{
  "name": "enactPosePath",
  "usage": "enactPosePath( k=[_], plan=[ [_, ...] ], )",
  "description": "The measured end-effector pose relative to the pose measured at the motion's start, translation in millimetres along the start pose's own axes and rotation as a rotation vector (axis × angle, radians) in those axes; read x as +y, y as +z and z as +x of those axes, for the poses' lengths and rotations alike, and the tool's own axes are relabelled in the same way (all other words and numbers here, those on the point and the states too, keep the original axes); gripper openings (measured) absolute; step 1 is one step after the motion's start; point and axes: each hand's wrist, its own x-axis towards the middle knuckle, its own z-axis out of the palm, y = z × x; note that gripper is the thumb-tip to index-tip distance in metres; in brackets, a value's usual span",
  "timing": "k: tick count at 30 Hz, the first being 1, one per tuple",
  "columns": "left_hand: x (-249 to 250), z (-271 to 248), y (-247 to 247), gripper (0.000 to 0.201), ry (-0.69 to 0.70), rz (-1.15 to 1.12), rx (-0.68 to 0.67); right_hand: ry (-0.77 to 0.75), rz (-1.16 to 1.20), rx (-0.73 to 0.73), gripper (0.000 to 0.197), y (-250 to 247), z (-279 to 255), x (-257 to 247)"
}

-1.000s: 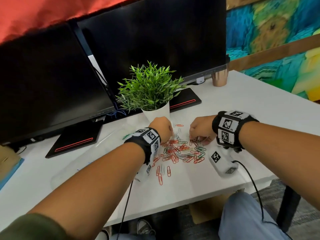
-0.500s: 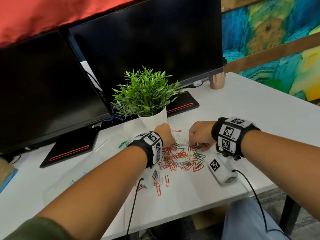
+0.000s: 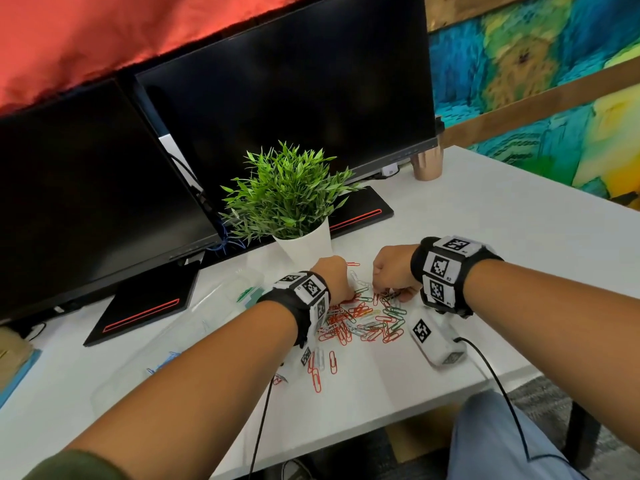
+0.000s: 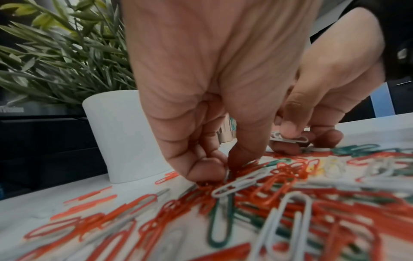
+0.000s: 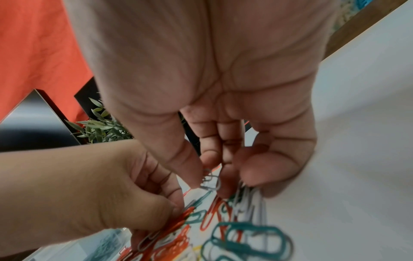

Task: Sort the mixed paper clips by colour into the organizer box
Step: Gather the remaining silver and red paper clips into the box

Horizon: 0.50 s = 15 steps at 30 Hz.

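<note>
On the white bench (image 3: 450, 216), before the potted plant (image 3: 287, 199): paper clips (image 3: 363, 320), mixed red, green and white, one flat loose heap; long axes point every way. Left hand (image 3: 332, 278), fingers curled, pinches red clips (image 4: 223, 180) at the heap's far-left edge, apparently gathering one colour. Right hand (image 3: 391, 275) pinches a white clip (image 4: 290, 138) between thumb and fingertips just above the heap's far edge, its long axis roughly level, crosswise to the fingers. Organizer box (image 3: 221, 306): clear, left of the heap, green clips in one compartment, blue clips (image 3: 162, 362) nearer; probably placed within short reach for drops.
</note>
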Motion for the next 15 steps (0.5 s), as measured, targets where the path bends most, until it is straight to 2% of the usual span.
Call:
enactPosePath(
  k=[9,15],
  plan=[
    [-0.9,-5.1,-1.4,0.045,-0.014,0.016,-0.024,0.011,0.005,-0.006,0.028,0.7,2.4,-0.6],
    [1.0,-8.4,-1.3,0.039,0.015,0.017,-0.020,0.000,-0.075,0.014,0.032,1.3,1.5,-1.8]
  ],
)
